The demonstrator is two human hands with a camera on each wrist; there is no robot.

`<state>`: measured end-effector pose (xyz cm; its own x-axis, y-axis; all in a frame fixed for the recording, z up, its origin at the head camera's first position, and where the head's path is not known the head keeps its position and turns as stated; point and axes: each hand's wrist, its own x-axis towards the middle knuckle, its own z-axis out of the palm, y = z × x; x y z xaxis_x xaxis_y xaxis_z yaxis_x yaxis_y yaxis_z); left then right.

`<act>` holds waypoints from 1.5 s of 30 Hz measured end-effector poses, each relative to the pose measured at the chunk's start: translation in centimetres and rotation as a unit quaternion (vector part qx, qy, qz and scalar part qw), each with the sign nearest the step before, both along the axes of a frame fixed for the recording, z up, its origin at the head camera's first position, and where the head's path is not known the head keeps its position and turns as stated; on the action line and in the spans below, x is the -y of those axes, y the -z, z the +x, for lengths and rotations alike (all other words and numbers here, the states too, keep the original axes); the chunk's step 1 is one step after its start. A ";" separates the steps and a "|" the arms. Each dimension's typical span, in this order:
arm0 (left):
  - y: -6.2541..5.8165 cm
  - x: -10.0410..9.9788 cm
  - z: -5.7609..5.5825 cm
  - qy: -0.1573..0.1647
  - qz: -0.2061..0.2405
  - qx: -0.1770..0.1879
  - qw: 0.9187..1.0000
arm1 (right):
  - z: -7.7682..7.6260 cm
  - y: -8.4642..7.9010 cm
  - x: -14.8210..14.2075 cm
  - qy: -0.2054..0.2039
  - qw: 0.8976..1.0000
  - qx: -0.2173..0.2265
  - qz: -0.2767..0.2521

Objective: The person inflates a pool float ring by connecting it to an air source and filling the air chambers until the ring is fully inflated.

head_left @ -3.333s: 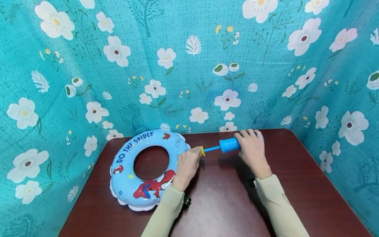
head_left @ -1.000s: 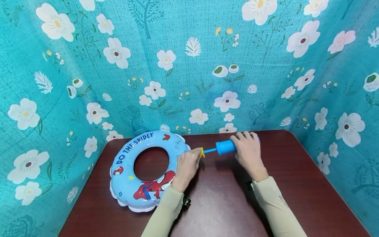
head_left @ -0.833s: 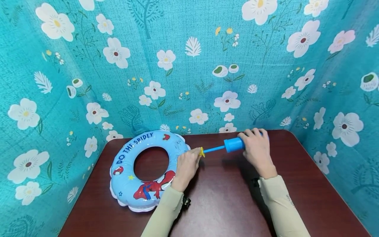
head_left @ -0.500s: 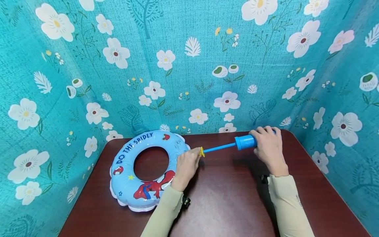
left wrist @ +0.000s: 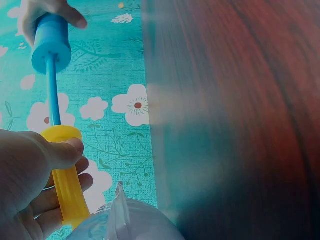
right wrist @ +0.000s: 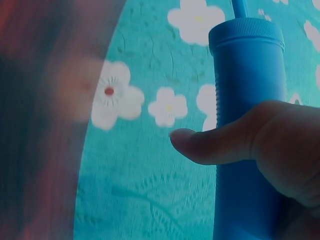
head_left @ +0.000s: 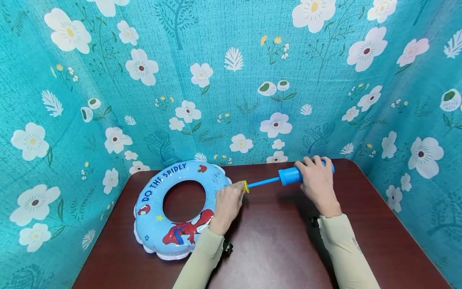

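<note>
A light-blue inflatable swim ring (head_left: 153, 230) with a red cartoon figure and lettering lies at the table's left. My left hand (head_left: 228, 205) is at the ring's right edge and grips the yellow end piece (left wrist: 70, 192) of a hand pump, thumb at its flange. In the left wrist view this piece points down to the ring's clear plastic (left wrist: 142, 220). A thin blue rod (head_left: 264, 182) runs from it to the pump's blue barrel (head_left: 290, 176). My right hand (head_left: 319, 184) holds that barrel above the table, fingers over its top; the rod is drawn well out.
The dark red-brown table (head_left: 278, 249) reaches back to a turquoise flowered curtain (head_left: 216, 88), which also hangs along both sides. A small black device (head_left: 227, 247) sits at the left wrist, and another (head_left: 314, 222) at the right wrist.
My right hand slid the barrel left, then right, lengthening the rod, and has now come slightly back left. My left hand and the swim ring have stayed in place.
</note>
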<state>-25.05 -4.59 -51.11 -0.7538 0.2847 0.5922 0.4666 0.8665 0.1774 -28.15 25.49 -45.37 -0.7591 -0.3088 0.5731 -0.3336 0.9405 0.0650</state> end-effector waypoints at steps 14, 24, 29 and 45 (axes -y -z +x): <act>0.0 -0.2 0.0 0.011 0.002 -0.004 1.000 | 0.6 2.6 6.7 -0.017 0.998 0.022 0.057; 0.1 -0.3 0.2 0.025 -0.005 -0.009 1.000 | 1.6 3.4 8.6 -0.027 0.998 0.034 0.049; 0.1 -0.1 0.0 0.018 -0.010 -0.007 1.000 | 1.2 2.6 7.6 -0.032 0.998 0.051 0.034; -0.2 0.3 -0.1 0.017 0.006 0.022 1.000 | 0.3 -0.5 -1.2 -0.018 0.999 -0.001 -0.030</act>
